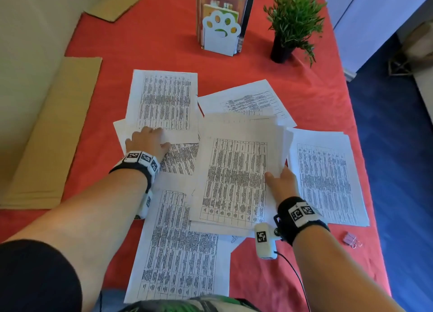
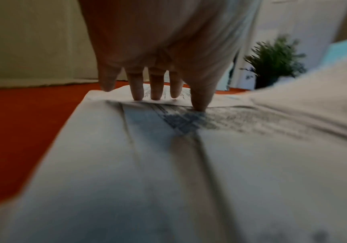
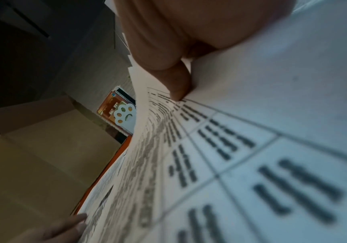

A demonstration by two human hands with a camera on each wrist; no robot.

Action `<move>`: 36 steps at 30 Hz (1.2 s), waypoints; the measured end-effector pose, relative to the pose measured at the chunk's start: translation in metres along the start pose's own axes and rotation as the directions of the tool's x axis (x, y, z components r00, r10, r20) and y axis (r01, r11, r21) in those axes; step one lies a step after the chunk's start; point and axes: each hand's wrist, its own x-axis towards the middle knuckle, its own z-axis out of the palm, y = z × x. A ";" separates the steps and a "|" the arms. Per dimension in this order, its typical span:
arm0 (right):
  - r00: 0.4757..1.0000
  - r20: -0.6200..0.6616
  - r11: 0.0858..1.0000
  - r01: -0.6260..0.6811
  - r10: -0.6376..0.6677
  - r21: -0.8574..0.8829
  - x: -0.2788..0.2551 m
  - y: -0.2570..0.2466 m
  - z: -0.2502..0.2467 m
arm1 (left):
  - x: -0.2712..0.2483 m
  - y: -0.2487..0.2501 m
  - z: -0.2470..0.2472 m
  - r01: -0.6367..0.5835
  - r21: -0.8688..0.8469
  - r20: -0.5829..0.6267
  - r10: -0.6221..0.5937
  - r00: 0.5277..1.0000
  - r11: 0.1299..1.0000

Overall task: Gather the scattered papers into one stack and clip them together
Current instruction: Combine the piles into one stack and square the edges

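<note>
Several printed sheets lie scattered and overlapping on the red tablecloth (image 1: 316,96). My left hand (image 1: 150,139) presses straight fingertips (image 2: 156,93) on the near edge of the far-left sheet (image 1: 164,100), and it lies over another sheet (image 2: 168,164). My right hand (image 1: 280,179) pinches the right edge of a raised bundle of sheets (image 1: 234,178), with its thumb (image 3: 179,85) on the top page (image 3: 251,148); the fingers underneath are hidden. More sheets lie at the right (image 1: 328,178), at the back (image 1: 248,98) and near me (image 1: 180,253). A pink binder clip (image 1: 351,240) lies near the table's right edge.
A white paw-shaped bookend with books (image 1: 221,30) and a small potted plant (image 1: 293,23) stand at the back of the table. Flat cardboard (image 1: 51,133) lies off the left side. The table's right edge drops to blue floor (image 1: 398,171).
</note>
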 end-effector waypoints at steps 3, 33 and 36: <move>1.000 0.013 0.997 -0.016 0.015 0.081 0.003 -0.003 -0.003 | -0.002 -0.001 0.000 -0.035 0.086 -0.053 0.039 0.998 0.996; 0.986 0.152 0.904 -0.126 0.068 0.409 0.017 -0.011 0.027 | -0.041 -0.037 -0.042 -0.287 -0.538 -0.591 -0.112 0.799 0.793; 0.985 0.170 0.870 -0.117 0.039 0.479 0.023 -0.007 0.026 | -0.059 -0.045 -0.065 -0.394 -0.476 -0.748 -0.127 0.651 0.786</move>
